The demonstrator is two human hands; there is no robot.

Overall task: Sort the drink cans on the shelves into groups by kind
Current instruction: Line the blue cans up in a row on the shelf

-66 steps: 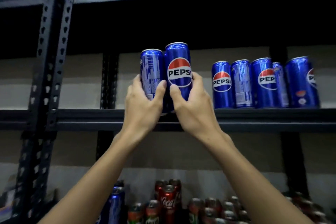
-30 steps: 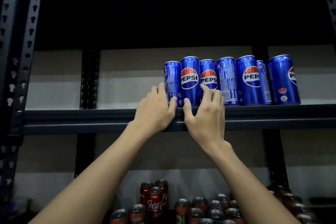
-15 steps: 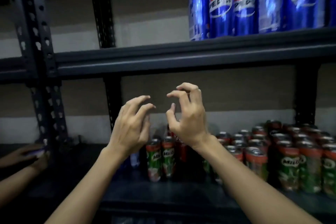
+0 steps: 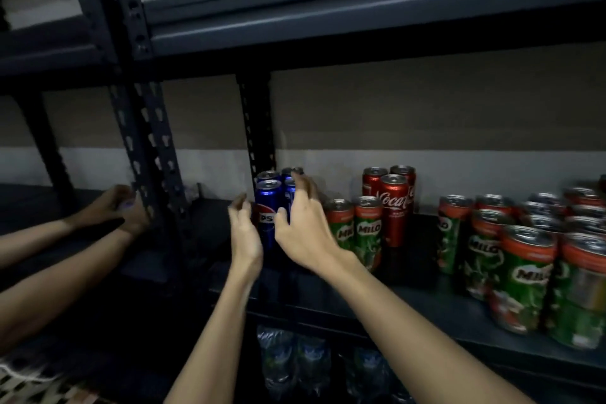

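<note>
Your left hand [image 4: 244, 233] and right hand [image 4: 303, 233] flank the front Pepsi can [image 4: 267, 211] of a small blue cluster on the lower shelf [image 4: 426, 300]; each grip is wide, fingers loosely spread, and whether they touch it is unclear. The can stands upright, long axis vertical, logo facing you, left of the Milo cans [image 4: 357, 229].

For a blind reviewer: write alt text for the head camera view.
A person's left hand and right hand close around a cluster of blue Pepsi cans on a dark metal shelf. To the right stand red Coca-Cola cans and green Milo cans. Another person's hands reach in at far left.
</note>
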